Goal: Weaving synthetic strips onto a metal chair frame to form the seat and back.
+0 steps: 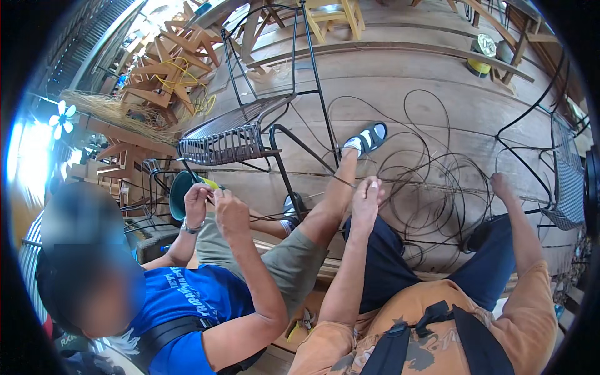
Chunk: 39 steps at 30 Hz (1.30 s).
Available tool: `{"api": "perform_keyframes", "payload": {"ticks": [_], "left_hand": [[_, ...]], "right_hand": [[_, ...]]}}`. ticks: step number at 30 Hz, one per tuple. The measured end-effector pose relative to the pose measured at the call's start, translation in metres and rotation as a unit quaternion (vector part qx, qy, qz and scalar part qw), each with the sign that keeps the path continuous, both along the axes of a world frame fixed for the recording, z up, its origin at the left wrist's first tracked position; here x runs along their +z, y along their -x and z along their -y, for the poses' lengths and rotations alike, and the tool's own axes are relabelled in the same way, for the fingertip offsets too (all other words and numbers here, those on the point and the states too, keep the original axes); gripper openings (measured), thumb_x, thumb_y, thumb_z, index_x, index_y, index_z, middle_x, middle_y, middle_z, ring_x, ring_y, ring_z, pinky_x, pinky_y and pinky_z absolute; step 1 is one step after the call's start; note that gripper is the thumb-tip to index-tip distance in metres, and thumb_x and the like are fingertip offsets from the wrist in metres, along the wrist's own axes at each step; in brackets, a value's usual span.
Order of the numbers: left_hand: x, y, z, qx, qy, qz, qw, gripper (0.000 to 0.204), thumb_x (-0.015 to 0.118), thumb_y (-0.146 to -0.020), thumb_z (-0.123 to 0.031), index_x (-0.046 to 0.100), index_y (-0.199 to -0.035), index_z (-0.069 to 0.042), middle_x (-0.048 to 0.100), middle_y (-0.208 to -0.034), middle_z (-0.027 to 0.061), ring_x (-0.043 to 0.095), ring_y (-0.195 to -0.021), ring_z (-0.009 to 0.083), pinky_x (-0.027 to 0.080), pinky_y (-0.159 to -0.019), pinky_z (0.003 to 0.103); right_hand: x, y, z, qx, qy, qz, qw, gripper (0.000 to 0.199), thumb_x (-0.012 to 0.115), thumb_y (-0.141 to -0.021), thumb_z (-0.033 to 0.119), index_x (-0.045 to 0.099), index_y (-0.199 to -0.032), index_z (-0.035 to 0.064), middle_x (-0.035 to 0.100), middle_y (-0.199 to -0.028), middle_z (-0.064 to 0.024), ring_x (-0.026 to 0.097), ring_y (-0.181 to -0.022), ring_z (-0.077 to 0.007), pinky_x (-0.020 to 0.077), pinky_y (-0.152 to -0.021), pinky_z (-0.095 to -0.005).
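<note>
A long dark weaving strand (431, 178) lies in loose loops on the floor between my two hands. My left hand (367, 195) is raised over my left knee, its fingers closed in a pinch on part of that strand. Beside the metal chair frame at the right, my right hand (500, 185) is also closed, with a thin stretch of the strand rising from its fingers. The fingertips of both hands show only in part. Close to my right hand stands a black metal chair frame (528, 140) with a woven grey panel (567, 172).
A co-worker in a blue shirt (194, 294) sits at my left, both hands (215, 203) on a strand. A half-woven chair (228, 134) stands before them, near a green bucket (181, 194). Wooden stools (165, 69) are piled farther back; a yellow-and-black tin (478, 67) stands far right.
</note>
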<state>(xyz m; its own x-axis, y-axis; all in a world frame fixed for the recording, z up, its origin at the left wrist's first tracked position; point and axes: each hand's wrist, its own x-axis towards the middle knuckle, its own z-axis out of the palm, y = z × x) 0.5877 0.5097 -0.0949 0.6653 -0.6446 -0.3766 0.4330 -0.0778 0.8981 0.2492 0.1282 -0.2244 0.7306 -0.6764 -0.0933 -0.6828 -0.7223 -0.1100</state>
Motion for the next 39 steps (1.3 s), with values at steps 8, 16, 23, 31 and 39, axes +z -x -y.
{"api": "perform_keyframes", "payload": {"ticks": [8, 16, 23, 31, 39], "left_hand": [[0.018, -0.001, -0.042, 0.091, -0.083, 0.270, 0.955, 0.021, 0.044, -0.094, -0.014, 0.055, -0.105, 0.001, 0.062, -0.094, 0.0125, 0.060, -0.085, 0.0214, 0.047, -0.076, 0.031], [0.001, 0.055, -0.055, -0.031, -0.238, 0.612, 0.753, 0.021, 0.052, -0.084, -0.012, 0.059, -0.103, -0.006, 0.059, -0.107, 0.0100, 0.049, -0.110, 0.0292, 0.036, -0.096, 0.042], [0.011, 0.077, -0.025, -0.063, -0.231, 0.652, 0.719, 0.019, 0.055, -0.082, -0.014, 0.058, -0.100, -0.008, 0.058, -0.104, 0.0077, 0.048, -0.108, 0.0292, 0.036, -0.093, 0.043], [0.027, 0.118, -0.008, -0.099, -0.201, 0.636, 0.738, 0.019, 0.055, -0.082, -0.018, 0.058, -0.097, -0.007, 0.057, -0.106, 0.0069, 0.040, -0.118, 0.0315, 0.032, -0.097, 0.049], [0.026, 0.116, -0.012, -0.079, -0.144, 0.643, 0.748, 0.017, 0.057, -0.082, -0.015, 0.059, -0.097, -0.007, 0.057, -0.105, 0.0070, 0.043, -0.116, 0.0316, 0.033, -0.097, 0.048]], "right_hand": [[-0.051, -0.049, -0.067, -0.012, -0.034, -0.052, 0.998, 0.020, 0.048, -0.082, 0.016, 0.062, -0.083, 0.0019, 0.062, -0.085, -0.0215, 0.061, -0.082, -0.0359, 0.0486, -0.072, -0.0440], [0.006, -0.080, -0.110, -0.240, -0.450, 0.185, 0.840, 0.020, 0.051, -0.084, 0.014, 0.057, -0.096, -0.0011, 0.062, -0.064, -0.0122, 0.060, -0.054, -0.0193, 0.0462, -0.046, -0.0304], [0.049, -0.062, -0.125, -0.248, -0.575, 0.315, 0.713, 0.013, 0.048, -0.088, 0.015, 0.054, -0.087, 0.0031, 0.054, -0.064, -0.0051, 0.049, -0.047, -0.0143, 0.0378, -0.040, -0.0264], [0.036, -0.024, -0.120, -0.259, -0.484, 0.261, 0.794, 0.008, 0.049, -0.083, 0.010, 0.054, -0.081, 0.0038, 0.051, -0.057, -0.0047, 0.046, -0.039, -0.0126, 0.0355, -0.034, -0.0260], [0.033, -0.019, -0.145, -0.261, -0.471, 0.252, 0.804, 0.014, 0.050, -0.082, 0.011, 0.057, -0.088, 0.0005, 0.054, -0.058, -0.0065, 0.050, -0.042, -0.0155, 0.0391, -0.038, -0.0283]]}}
